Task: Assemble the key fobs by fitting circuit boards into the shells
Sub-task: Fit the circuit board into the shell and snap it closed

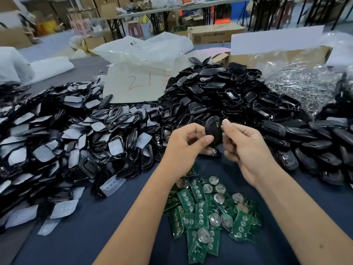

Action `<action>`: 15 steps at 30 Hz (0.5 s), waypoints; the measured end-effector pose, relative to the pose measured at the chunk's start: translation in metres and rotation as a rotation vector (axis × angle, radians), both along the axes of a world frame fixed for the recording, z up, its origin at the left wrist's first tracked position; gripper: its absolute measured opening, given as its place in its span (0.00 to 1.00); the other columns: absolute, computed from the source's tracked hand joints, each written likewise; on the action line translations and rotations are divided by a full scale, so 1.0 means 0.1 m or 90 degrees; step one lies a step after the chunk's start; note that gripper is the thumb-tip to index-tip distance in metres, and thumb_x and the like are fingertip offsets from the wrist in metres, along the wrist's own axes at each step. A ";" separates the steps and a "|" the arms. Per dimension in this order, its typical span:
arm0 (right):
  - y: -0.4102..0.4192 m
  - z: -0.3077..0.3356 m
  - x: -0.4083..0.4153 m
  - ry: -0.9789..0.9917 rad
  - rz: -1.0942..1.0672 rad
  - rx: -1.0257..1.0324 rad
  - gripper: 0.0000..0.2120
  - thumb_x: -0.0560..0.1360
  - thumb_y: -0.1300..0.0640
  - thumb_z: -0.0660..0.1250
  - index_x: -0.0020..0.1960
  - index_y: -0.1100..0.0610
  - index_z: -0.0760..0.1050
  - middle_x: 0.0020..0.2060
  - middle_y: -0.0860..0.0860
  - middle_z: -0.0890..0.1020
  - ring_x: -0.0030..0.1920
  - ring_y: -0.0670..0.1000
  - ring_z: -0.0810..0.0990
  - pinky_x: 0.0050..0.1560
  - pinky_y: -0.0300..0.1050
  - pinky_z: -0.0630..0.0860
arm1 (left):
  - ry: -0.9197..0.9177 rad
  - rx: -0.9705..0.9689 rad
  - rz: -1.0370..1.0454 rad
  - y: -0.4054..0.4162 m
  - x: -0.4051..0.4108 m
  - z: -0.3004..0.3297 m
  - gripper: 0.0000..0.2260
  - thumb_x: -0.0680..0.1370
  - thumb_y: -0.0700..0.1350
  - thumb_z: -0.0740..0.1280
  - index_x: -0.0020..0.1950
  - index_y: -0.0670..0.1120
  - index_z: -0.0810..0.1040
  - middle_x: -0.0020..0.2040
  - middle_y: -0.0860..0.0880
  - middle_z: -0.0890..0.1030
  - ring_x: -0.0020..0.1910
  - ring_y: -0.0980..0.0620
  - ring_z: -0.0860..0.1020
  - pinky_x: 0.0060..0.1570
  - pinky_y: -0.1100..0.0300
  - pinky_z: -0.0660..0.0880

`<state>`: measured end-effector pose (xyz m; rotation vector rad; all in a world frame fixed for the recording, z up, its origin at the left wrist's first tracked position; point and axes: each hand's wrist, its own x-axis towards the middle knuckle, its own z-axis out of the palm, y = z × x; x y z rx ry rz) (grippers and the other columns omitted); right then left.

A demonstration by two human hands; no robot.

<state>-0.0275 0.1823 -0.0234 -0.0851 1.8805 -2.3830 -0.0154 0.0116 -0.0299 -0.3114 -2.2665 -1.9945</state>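
Held piece: black rounded plastic key-fob shell [214,131], raised above the dark blue table cloth [95,236], between both hands.
Left hand [184,148]: fingers curled, thumb tip pressing the shell's left edge.
Right hand [246,148]: thumb and curled fingers pinching its right edge.
Handling (judged): light, rigid, glossy, likely slick; grip by the rims.
Boards: heap of flat green circuit boards with round silver button pads and coin cells [212,211], near the body, below the wrists. Probably thin and brittle; take by the edges, off the contacts.
Left pile: black front frames with frosted translucent rubber pads [57,150].
Right pile: smooth black shell backs [219,92].
Far right: clear bag of small shiny metal parts [301,88].
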 end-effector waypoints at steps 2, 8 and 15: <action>-0.04 0.01 0.03 0.020 0.014 -0.052 0.08 0.76 0.52 0.72 0.44 0.57 0.84 0.36 0.53 0.79 0.33 0.47 0.73 0.30 0.39 0.69 | -0.043 0.063 -0.011 0.01 0.01 0.02 0.08 0.81 0.36 0.70 0.43 0.45 0.79 0.39 0.48 0.82 0.38 0.50 0.83 0.43 0.57 0.83; -0.03 -0.03 0.01 -0.022 -0.005 -0.160 0.12 0.70 0.61 0.73 0.53 0.60 0.85 0.50 0.59 0.88 0.49 0.54 0.87 0.48 0.45 0.84 | -0.097 0.091 0.006 0.03 0.01 -0.01 0.02 0.81 0.38 0.71 0.48 0.42 0.82 0.41 0.43 0.82 0.38 0.51 0.81 0.43 0.57 0.82; -0.01 -0.04 0.00 -0.036 -0.016 -0.186 0.18 0.67 0.62 0.74 0.56 0.63 0.83 0.47 0.59 0.88 0.46 0.54 0.87 0.47 0.46 0.85 | -0.148 0.141 0.020 0.03 0.01 -0.01 0.05 0.79 0.39 0.73 0.53 0.39 0.82 0.43 0.41 0.83 0.38 0.51 0.81 0.42 0.59 0.81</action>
